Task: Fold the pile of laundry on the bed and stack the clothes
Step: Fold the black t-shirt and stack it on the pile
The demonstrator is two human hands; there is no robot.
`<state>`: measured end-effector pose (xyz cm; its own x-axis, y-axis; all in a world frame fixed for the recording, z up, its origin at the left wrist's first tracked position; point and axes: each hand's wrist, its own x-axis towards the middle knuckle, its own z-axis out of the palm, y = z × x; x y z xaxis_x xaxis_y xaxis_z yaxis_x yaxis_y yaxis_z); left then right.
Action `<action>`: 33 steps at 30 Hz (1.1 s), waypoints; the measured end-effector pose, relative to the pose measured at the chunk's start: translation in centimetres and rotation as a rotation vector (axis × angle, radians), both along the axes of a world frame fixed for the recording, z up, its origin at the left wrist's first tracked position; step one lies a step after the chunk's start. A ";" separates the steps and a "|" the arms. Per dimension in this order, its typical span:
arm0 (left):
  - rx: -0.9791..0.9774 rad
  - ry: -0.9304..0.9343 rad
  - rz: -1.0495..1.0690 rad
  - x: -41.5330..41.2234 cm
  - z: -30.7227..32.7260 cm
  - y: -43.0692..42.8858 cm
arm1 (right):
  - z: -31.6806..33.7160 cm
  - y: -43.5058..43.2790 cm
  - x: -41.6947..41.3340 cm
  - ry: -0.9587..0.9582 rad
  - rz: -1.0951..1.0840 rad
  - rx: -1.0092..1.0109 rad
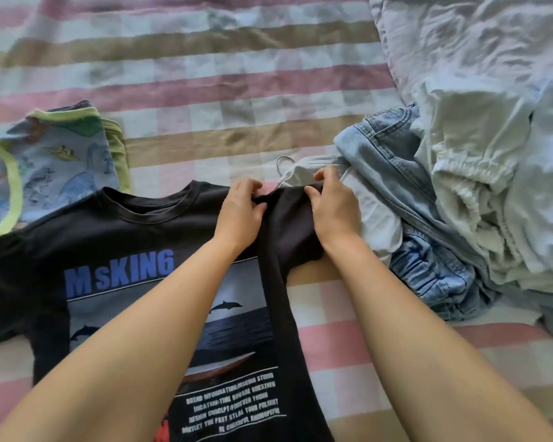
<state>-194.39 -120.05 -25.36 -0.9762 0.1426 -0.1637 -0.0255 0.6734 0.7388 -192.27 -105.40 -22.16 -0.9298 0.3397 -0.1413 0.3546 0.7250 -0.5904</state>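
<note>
At the near edge of the bed, two bare forearms reach forward over a black T-shirt (109,237), which lies flat and front side up on the striped bed sheet (205,100). The blue word "MsKING" and a picture with dolphins are visible on its chest. A little further, both hands meet at the shirt's right sleeve (288,231), which is bunched up between them. The left hand (240,215) has its fingers curled and pinches the black fabric near the shoulder seam. The right hand (332,208) pinches the upper edge of the same sleeve between thumb and curled fingers. Just beside the right hand, touching the sleeve, starts the unfolded pile: a white garment (377,218) lies under the hand, light blue jeans (387,154) are crumpled around it, and pale crumpled clothes (479,173) lie further to the right. On the left, beyond the shirt's collar and touching its shoulder, lies a light blue garment with a dinosaur print (55,167) and lime green trim. At the far right corner rests a wrinkled pale duvet (476,43).
</note>
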 end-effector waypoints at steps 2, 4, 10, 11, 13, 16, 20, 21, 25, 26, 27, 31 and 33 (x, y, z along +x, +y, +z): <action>0.101 -0.023 0.078 0.6 -0.2 0.0 | -0.3 0.1 0.5 -0.018 -0.032 -0.029; 0.175 0.024 0.176 1.4 -0.3 -0.2 | -0.3 -0.1 1.7 0.005 -0.069 -0.096; 0.548 -0.373 0.306 2.3 0.3 -0.3 | 0.1 -1.7 6.3 0.008 -0.151 -0.144; 0.600 -0.457 0.312 2.3 0.6 -0.4 | 0.4 -2.2 6.6 0.037 -0.130 -0.096; 0.709 -0.567 0.338 2.0 0.9 -0.7 | 1.2 -3.8 6.8 0.119 -0.072 -0.018; 0.909 -0.713 0.389 1.6 1.4 -2.2 | 2.1 -6.9 6.8 0.165 0.078 0.090; 1.140 -0.802 0.407 2.0 1.3 -5.4 | 1.0 -10.4 6.5 -0.017 0.296 0.079; 1.169 -0.799 0.394 2.3 1.2 -6.2 | 0.5 -11.0 6.6 -0.058 0.334 0.058; 1.031 -0.662 0.382 3.6 0.6 -8.1 | -0.9 -12.7 7.5 -0.066 0.412 -0.075; 0.858 -0.564 0.390 3.8 0.5 -8.4 | -1.1 -12.9 8.0 -0.014 0.411 -0.078; 0.698 -0.485 0.407 3.9 0.3 -8.6 | -1.4 -12.9 8.5 0.054 0.392 -0.050; 0.468 -0.379 0.512 3.9 -0.5 -8.9 | -3.3 -12.1 10.9 -0.026 0.404 0.155; 0.320 -0.290 0.491 3.9 -0.8 -9.0 | -4.6 -11.7 12.1 -0.214 0.513 0.267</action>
